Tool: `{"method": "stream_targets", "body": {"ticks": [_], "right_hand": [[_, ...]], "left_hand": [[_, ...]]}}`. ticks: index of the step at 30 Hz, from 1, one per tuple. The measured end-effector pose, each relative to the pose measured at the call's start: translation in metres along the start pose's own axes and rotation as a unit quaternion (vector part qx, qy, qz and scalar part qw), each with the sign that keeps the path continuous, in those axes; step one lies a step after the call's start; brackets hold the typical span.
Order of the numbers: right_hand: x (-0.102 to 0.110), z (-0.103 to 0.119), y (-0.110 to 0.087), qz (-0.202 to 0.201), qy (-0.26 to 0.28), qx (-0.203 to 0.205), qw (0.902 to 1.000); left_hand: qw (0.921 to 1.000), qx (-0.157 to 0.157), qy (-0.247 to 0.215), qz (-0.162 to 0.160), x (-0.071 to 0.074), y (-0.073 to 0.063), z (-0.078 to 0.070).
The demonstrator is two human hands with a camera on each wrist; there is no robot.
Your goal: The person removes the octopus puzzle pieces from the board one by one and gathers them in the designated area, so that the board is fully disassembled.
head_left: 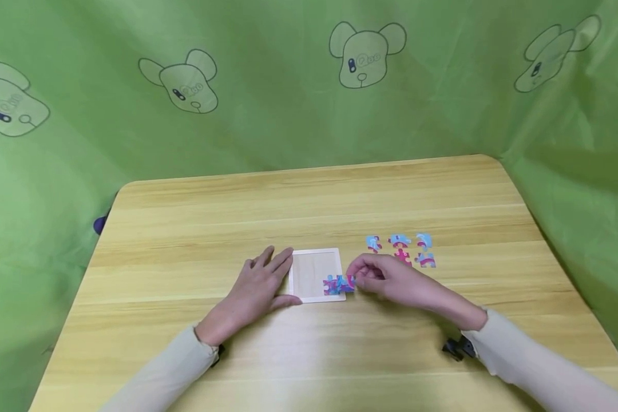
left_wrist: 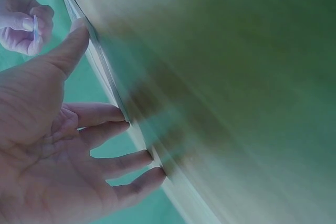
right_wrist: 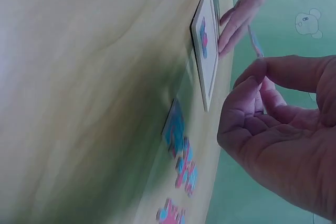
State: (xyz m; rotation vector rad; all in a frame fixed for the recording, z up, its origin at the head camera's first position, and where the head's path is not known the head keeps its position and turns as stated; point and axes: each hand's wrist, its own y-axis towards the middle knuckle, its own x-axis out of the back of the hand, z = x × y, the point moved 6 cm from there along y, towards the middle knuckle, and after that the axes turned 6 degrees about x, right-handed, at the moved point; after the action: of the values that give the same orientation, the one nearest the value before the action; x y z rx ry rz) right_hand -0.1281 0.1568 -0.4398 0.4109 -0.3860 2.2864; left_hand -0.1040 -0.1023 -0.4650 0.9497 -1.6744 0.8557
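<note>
My left hand [head_left: 260, 286] lies by the left side of a square wooden puzzle tray [head_left: 315, 252], with its fingers extended and touching the tray's edge and the tabletop. Over the tray's lower right corner, my right hand [head_left: 391, 280] pinches a blue and pink jigsaw piece [right_wrist: 255, 43] between thumb and index finger. The held piece is raised above the tray in the right wrist view. Inside the tray lies another jigsaw piece [right_wrist: 203, 38], partly overlapped by the held one in the head view. The left wrist view shows the held piece [left_wrist: 35, 27] edge-on.
Several loose jigsaw pieces [head_left: 399, 240] lie on the wooden table [head_left: 226, 217] to the right of the tray, beyond my right hand. A green curtain [head_left: 288, 114] with printed bear heads hangs behind the table and at its sides.
</note>
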Motion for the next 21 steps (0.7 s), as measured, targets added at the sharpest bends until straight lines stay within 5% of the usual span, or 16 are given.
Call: {"method": "stream_targets", "body": {"ticks": [21], "right_hand": [[0.052,-0.048,-0.07,-0.099,0.011,-0.081,0.9917]], "left_hand": [[1.0,-0.001,0.001,-0.004,0.0,0.0,0.0]]}}
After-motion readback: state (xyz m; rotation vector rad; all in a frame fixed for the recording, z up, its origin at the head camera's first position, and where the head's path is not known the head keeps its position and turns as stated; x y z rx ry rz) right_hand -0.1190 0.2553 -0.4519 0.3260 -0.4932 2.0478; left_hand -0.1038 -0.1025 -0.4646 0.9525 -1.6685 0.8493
